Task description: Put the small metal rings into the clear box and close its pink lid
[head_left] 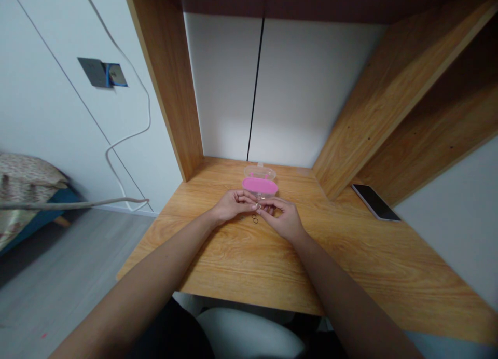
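My left hand [233, 206] and my right hand [283, 217] meet over the desk, fingertips pinched together. Between them is a small, pale, shiny ring [258, 206], partly covered by the fingers; its exact kind is too small to make out. Just below the fingertips, a few small dark rings [255, 220] lie on the wood. Right behind the hands stands an open oval case with a pink inside [260, 186]. Its clear plastic lid [260, 171] is tipped back toward the wall.
The wooden desk [233, 260] has side panels left and right and a shelf overhead. A phone [375, 202] lies at the right by the panel. A white cable [150, 110] hangs along the left wall. A pale chair seat [249, 333] shows below the front edge.
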